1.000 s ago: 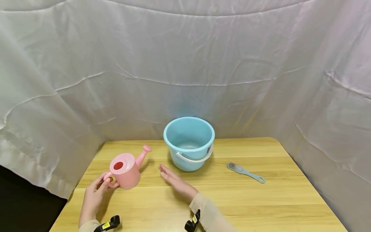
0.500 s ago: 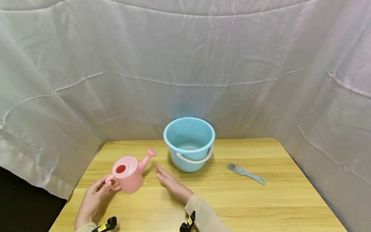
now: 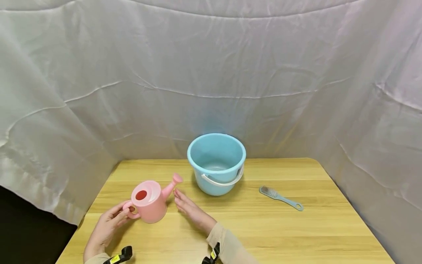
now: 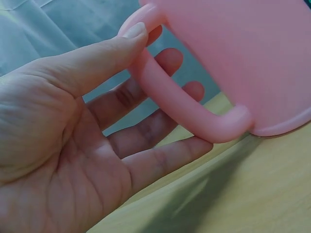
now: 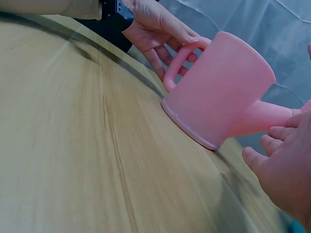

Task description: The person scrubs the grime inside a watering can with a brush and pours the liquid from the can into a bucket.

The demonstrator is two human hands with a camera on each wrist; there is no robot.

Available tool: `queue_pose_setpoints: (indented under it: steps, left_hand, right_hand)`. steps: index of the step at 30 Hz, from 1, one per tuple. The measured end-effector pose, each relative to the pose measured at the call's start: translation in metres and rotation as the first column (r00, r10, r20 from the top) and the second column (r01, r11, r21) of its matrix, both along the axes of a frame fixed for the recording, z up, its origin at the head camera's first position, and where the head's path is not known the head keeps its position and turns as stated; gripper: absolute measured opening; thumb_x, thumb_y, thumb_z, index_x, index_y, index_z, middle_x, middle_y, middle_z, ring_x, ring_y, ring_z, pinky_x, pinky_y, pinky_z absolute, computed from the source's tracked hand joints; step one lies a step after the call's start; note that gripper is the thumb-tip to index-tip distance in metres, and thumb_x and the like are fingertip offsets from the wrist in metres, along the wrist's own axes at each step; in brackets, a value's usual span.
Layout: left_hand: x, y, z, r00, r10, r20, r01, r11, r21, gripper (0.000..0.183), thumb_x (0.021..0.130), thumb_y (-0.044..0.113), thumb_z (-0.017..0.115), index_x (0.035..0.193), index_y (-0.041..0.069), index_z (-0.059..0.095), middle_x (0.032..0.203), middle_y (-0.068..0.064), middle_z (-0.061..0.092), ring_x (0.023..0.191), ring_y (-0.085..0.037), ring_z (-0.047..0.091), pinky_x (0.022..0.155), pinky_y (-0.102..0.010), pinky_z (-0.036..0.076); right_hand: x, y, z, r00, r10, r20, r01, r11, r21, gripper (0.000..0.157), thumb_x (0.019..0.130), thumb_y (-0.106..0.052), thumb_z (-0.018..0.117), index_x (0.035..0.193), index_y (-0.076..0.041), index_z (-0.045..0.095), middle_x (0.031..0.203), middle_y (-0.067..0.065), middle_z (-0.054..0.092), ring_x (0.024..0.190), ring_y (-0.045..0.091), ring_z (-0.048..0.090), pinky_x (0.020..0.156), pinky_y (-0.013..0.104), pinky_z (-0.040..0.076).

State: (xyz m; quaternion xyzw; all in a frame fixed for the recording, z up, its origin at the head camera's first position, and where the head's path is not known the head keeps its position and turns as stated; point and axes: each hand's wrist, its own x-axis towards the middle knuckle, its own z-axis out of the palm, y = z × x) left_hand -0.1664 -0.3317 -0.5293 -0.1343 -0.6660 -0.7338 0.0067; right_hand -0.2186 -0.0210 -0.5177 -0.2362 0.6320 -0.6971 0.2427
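A pink watering can (image 3: 152,209) is at the left of the wooden table, its spout pointing right and away. My left hand (image 3: 106,228) holds the can's handle (image 4: 170,94), with the thumb on top and the fingers curled around from the other side. In the right wrist view the can's base is at the tabletop; whether it rests fully there I cannot tell. My right hand (image 3: 194,213) is beside the spout (image 5: 267,118), fingers extended. Those fingertips look very close to the spout, and contact is unclear.
A light blue bucket (image 3: 211,187) with a white handle stands upright at the back middle of the table (image 3: 263,234). Right of it lies a blue brush (image 3: 281,198) with a holed grip. Grey curtains (image 3: 211,73) surround the table's back and sides.
The watering can has slid right and towards me, with my left hand still holding its handle. My right hand has moved left, closing the distance to the spout.
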Motion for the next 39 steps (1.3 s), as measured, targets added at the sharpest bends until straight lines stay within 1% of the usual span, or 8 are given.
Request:
queue_pose_setpoints:
  steps: [9, 13, 16, 22, 26, 32, 35, 39]
  left_hand:
    - [-0.001, 0.001, 0.0, 0.998, -0.058, 0.001, 0.058, 0.997, -0.049, 0.035, 0.102, -0.002, 0.04, 0.136, -0.006, 0.05, 0.11, 0.0, 0.069, 0.097, -0.025, 0.072, 0.093, -0.026, 0.057]
    - [-0.004, 0.003, 0.002, 0.994, -0.112, -0.004, 0.112, 0.993, -0.041, 0.035, 0.101, -0.004, 0.039, 0.135, -0.008, 0.049, 0.113, 0.0, 0.069, 0.099, -0.027, 0.071, 0.095, -0.028, 0.056]
    - [-0.005, 0.004, 0.003, 0.988, -0.152, 0.011, 0.152, 0.988, -0.035, 0.035, 0.101, -0.004, 0.039, 0.134, -0.006, 0.052, 0.115, 0.001, 0.07, 0.1, -0.025, 0.071, 0.095, -0.027, 0.056]
    - [-0.008, 0.008, 0.002, 0.973, -0.228, 0.046, 0.229, 0.973, -0.017, 0.038, 0.101, -0.004, 0.04, 0.131, 0.007, 0.059, 0.118, 0.002, 0.07, 0.103, -0.019, 0.07, 0.094, -0.026, 0.056]
    - [-0.011, 0.015, 0.002, 0.962, -0.263, 0.068, 0.265, 0.964, -0.014, 0.038, 0.1, -0.006, 0.042, 0.131, 0.006, 0.059, 0.119, 0.002, 0.07, 0.105, -0.023, 0.07, 0.095, -0.029, 0.056]
    - [-0.016, 0.033, 0.003, 0.96, -0.229, 0.163, 0.241, 0.969, -0.053, 0.033, 0.097, -0.004, 0.05, 0.126, 0.006, 0.064, 0.117, 0.004, 0.071, 0.107, -0.016, 0.068, 0.094, -0.029, 0.057]
    - [-0.02, 0.041, 0.004, 0.95, -0.259, 0.177, 0.273, 0.96, -0.061, 0.034, 0.097, -0.003, 0.051, 0.127, 0.007, 0.063, 0.117, 0.005, 0.071, 0.108, -0.015, 0.067, 0.094, -0.029, 0.056]
    - [-0.025, 0.051, 0.005, 0.929, -0.333, 0.163, 0.344, 0.938, -0.04, 0.035, 0.096, -0.004, 0.05, 0.128, 0.006, 0.062, 0.119, 0.0, 0.07, 0.108, -0.021, 0.068, 0.094, -0.031, 0.056]
  right_hand:
    - [0.005, 0.006, -0.003, 1.0, -0.005, 0.011, 0.006, 0.999, -0.046, 0.067, 0.104, -0.038, 0.038, 0.156, -0.006, 0.01, 0.163, 0.013, 0.013, 0.151, 0.031, 0.015, 0.124, 0.045, 0.02]
    - [0.008, 0.01, -0.004, 0.999, -0.026, 0.03, 0.028, 0.997, -0.069, 0.067, 0.103, -0.038, 0.039, 0.156, -0.005, 0.012, 0.163, 0.014, 0.015, 0.151, 0.032, 0.016, 0.123, 0.047, 0.02]
    - [0.011, 0.014, -0.005, 0.997, -0.049, 0.054, 0.054, 0.994, -0.098, 0.066, 0.104, -0.035, 0.039, 0.155, -0.002, 0.014, 0.162, 0.016, 0.016, 0.15, 0.033, 0.017, 0.123, 0.049, 0.02]
    - [0.019, 0.024, -0.007, 0.99, -0.087, 0.108, 0.104, 0.982, -0.16, 0.065, 0.103, -0.027, 0.043, 0.154, -0.001, 0.015, 0.161, 0.019, 0.017, 0.15, 0.036, 0.017, 0.123, 0.05, 0.02]
    - [0.023, 0.035, -0.006, 0.985, -0.101, 0.14, 0.126, 0.975, -0.185, 0.067, 0.101, -0.024, 0.046, 0.154, 0.0, 0.014, 0.161, 0.019, 0.016, 0.15, 0.036, 0.016, 0.123, 0.05, 0.019]
    - [0.029, 0.055, -0.007, 0.983, -0.112, 0.143, 0.139, 0.971, -0.194, 0.069, 0.1, -0.02, 0.047, 0.154, 0.002, 0.009, 0.161, 0.022, 0.013, 0.15, 0.038, 0.014, 0.123, 0.049, 0.019]
    - [0.032, 0.065, -0.007, 0.982, -0.123, 0.14, 0.149, 0.97, -0.192, 0.069, 0.1, -0.018, 0.046, 0.154, 0.002, 0.008, 0.161, 0.022, 0.012, 0.15, 0.038, 0.014, 0.123, 0.049, 0.02]
    - [0.037, 0.078, -0.004, 0.979, -0.141, 0.146, 0.167, 0.967, -0.193, 0.069, 0.099, -0.015, 0.046, 0.154, 0.002, 0.008, 0.161, 0.023, 0.011, 0.15, 0.038, 0.014, 0.124, 0.05, 0.019]
